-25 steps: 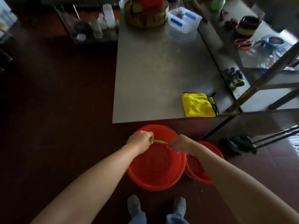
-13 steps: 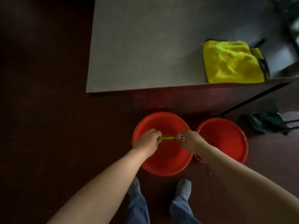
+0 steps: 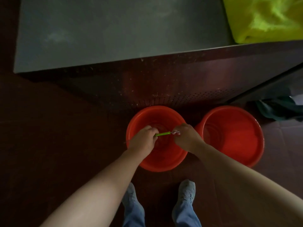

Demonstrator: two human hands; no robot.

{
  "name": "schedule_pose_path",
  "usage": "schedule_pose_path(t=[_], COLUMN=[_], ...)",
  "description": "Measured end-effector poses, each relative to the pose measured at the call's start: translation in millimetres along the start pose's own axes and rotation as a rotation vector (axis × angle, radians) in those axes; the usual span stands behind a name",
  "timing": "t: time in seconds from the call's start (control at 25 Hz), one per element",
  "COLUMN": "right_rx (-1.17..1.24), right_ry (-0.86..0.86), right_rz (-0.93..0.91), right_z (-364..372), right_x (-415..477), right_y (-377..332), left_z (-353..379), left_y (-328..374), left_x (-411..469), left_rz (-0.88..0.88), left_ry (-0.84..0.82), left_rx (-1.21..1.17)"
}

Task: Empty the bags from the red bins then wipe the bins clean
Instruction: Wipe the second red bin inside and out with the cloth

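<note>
View change: the camera has dropped nearer since half a second ago, so both bins fill more of the frame. The far end of the surface (image 3: 114, 30), seen a second ago with its containers, is now out of frame.
Yellow cloth (image 3: 265, 18): whole on the surface half a second ago, it is now cut off by the upper right corner. It lies at the near edge of the surface.
Hands, change: both remain over the same bin with the same object between them.
Left hand (image 3: 142, 140): held over the opening of the left red bin (image 3: 164, 166), knuckles up, fingers curled round the left end of a green rod (image 3: 163, 133).
Right hand (image 3: 185, 138): over the same bin's right rim, fingers pinching the thin metal end of the rod. The two hands are just apart, joined by the rod.
Forearms: bare, reaching in from the bottom corners and converging above the left bin.
Left red bin: on the floor (image 3: 49, 128) below the near edge of the surface, its inside partly hidden by the hands.
Right red bin (image 3: 232, 136): on the floor, just beside the left one.
Dark green cloth (image 3: 278, 108): crumpled on the floor, right of the right bin.
Feet (image 3: 186, 189): grey shoes, just short of the left bin.
</note>
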State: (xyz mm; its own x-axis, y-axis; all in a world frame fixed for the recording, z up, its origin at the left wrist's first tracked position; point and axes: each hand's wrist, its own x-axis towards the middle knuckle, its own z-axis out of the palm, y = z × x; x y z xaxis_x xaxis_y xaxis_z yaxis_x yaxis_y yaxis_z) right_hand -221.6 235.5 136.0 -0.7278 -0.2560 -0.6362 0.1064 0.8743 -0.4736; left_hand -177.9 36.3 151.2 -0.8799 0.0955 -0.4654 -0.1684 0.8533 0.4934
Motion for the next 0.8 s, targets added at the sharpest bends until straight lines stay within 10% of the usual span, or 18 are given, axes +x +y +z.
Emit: schedule_pose_path(t=[0.28, 0.56, 0.8], right_rx=[0.041, -0.025, -0.117], right_ry=[0.026, -0.459, -0.401], right_rz=[0.027, 0.277, 0.208], right_z=[5.7, 38.7, 26.7], right_x=[5.5, -42.0, -62.8], right_y=[-2.4, 26.3, 42.1], left_z=[7.8, 41.1, 57.2], left_y=[-2.7, -17.6, -5.4], left_x=[0.1, -58.0, -66.7], left_rz=[0.014, -0.201, -0.208], left_ry=[-0.024, -0.642, -0.516], left_rx=[-0.084, -0.146, -0.049])
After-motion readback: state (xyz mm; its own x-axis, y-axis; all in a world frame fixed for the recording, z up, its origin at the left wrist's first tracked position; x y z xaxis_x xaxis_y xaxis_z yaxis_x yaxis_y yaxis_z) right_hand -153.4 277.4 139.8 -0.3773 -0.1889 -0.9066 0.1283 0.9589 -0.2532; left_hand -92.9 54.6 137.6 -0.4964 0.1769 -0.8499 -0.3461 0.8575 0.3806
